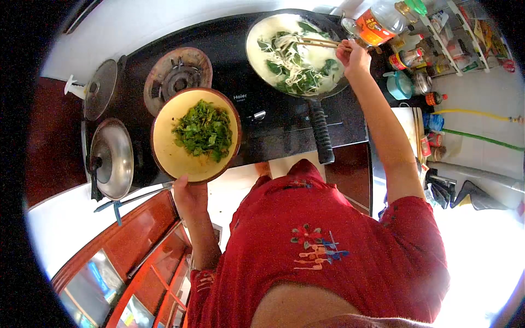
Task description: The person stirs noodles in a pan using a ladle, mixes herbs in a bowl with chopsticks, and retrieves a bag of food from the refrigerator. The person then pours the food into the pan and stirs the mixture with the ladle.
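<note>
My left hand [187, 195] grips the rim of a yellow bowl [169, 156] with a brown edge, its fingers mostly hidden beneath. Chopped green leaves [203, 131] lie inside the bowl. Over on the right, my right hand [354, 56] is closed around a pair of chopsticks [320, 42]. Their tips reach into a wok [320, 104] on the stove. Pale liquid, dark green leaves [295, 64] and thin whitish strands [285, 46] fill the wok. Its black handle [320, 131] points toward my body.
A bare burner [180, 76] is behind the bowl on the black stovetop [273, 139]. Two lids, one glass [101, 90] and one metal [115, 158], stand at the left. Bottles, including a large one with an orange label [377, 26], and a light-blue container [400, 86] crowd the right side.
</note>
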